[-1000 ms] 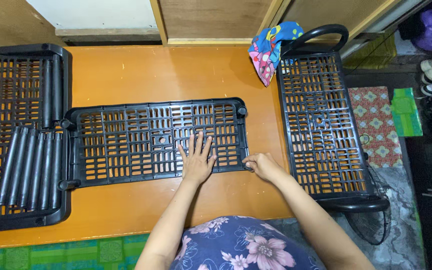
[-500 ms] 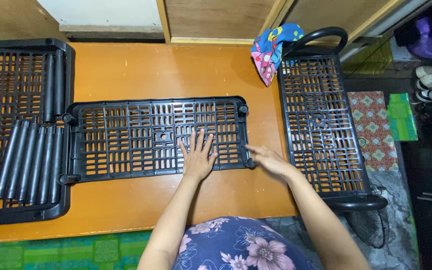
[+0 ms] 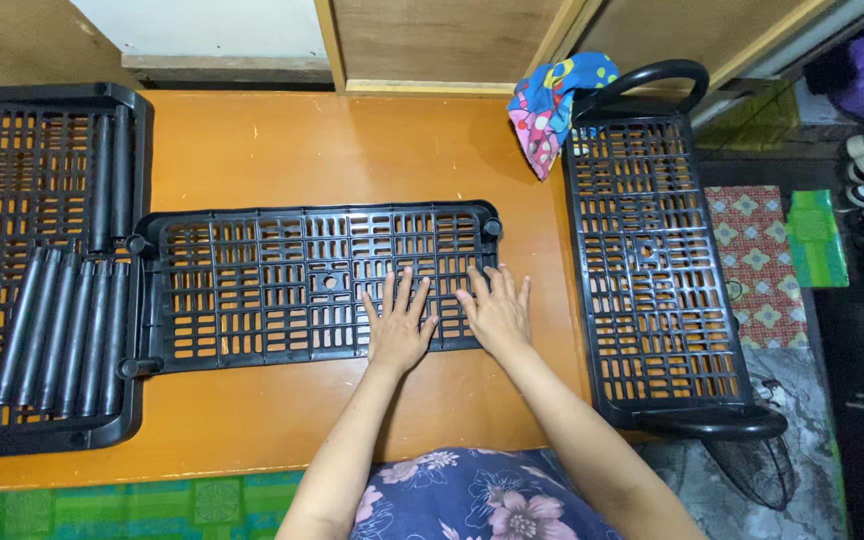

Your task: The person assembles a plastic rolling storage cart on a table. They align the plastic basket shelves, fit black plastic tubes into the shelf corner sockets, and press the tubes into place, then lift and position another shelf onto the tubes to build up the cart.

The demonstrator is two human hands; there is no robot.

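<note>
Both hands lie flat, fingers spread and gripping nothing, on the middle black shelf panel (image 3: 282, 285): left hand (image 3: 397, 330) beside right hand (image 3: 497, 315) near its 4 o'clock corner, on the orange table (image 3: 352, 150), between two other panels
</note>
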